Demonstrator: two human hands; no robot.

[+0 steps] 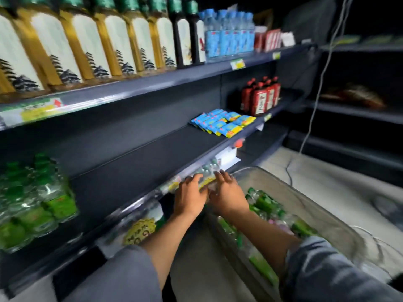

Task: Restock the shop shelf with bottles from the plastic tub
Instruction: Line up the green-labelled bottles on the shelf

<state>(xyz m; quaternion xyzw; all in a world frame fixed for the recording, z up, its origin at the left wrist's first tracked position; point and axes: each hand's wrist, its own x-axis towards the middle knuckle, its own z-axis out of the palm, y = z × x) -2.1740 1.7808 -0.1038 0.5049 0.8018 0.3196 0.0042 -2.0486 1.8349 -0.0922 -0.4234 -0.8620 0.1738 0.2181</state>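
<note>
Your left hand (190,194) and right hand (226,194) sit side by side at the centre of the view, both curled around a clear plastic bottle with a green cap (207,171) that points toward 1 o'clock, level with the front lip of the dark grey metal shelf (135,158). Your left fingers wrap its near side and your right fingers lie over its far side; motion blur hides exactly where each fingertip lands. At 4 o'clock from your hands, the pale grey plastic tub (327,205) stands on the floor, holding a jumble of clear bottles with green labels (268,205). At 9 o'clock, a cluster of matching green-capped bottles (41,201) stands upright on the same shelf, well apart from your hands. At 1 o'clock, flat blue and yellow packets (222,122) lie on the shelf above, with red-labelled dark bottles (260,97) just beyond them. Along the top shelf at 11 o'clock runs a row of tall amber bottles with white labels (87,44).
</note>
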